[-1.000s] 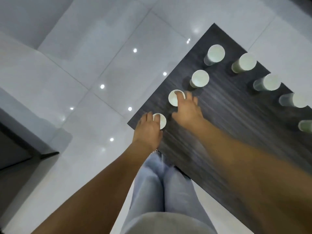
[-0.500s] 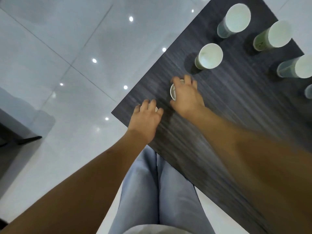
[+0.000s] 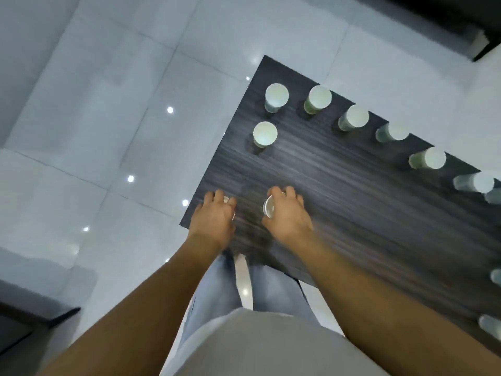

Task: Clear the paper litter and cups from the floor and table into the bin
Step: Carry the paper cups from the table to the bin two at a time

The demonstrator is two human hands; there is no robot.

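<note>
Two paper cups are sitting in the person's hands at the near corner of the dark tabletop (image 3: 339, 185). The left hand (image 3: 214, 218) is curling over the left cup (image 3: 229, 204), hiding all but a sliver of white rim between its fingers, so whether that cup is lifted or standing is hard to say. The right hand (image 3: 287, 213) is wrapping its fingers and thumb round the right cup (image 3: 269, 207), whose open mouth is tilting toward the left hand. Half a second ago both hands were lying farther up the tabletop; now they are sitting closer to the near edge and farther apart. Beyond the hands, a lone cup (image 3: 265, 134) is standing upright, and past it a row of cups (image 3: 353, 118) is running from far left toward the right edge. Below the hands, light jeans (image 3: 217, 289) are showing over the glossy tiled floor (image 3: 108, 131).
</note>
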